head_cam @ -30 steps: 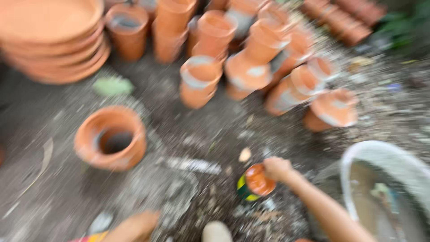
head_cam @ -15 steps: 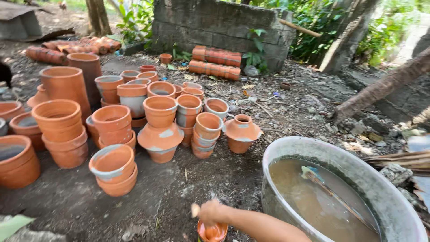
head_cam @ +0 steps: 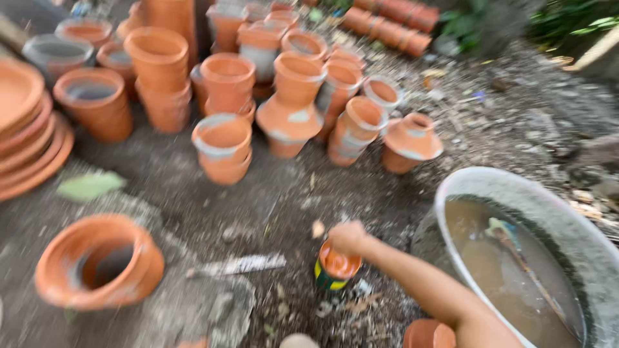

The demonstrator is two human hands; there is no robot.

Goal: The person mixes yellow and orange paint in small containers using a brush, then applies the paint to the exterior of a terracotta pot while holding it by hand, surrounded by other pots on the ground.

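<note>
Right hand (head_cam: 347, 237) is closed over the rim of a small orange-filled tin (head_cam: 335, 267) on the ground; left hand is not seen.

Whole view is motion-blurred; edges of the clay pots (head_cam: 222, 145) smear, so chips or cracks can't be told; right hand (head_cam: 348, 237) is a soft blob, fingers not separable, grip on the small can (head_cam: 335, 267) unclear; can's side pattern unreadable, just green, yellow, dark bands; forearm cut off by bottom edge; left hand out of frame; grey basin (head_cam: 516, 193) cut by right and bottom edges; stick-like thing (head_cam: 525, 270) in its murky water partly sunk, kind unclear; stacked saucers (head_cam: 26, 138) cut at left edge; orange pot (head_cam: 429, 334) cut at bottom edge.
</note>
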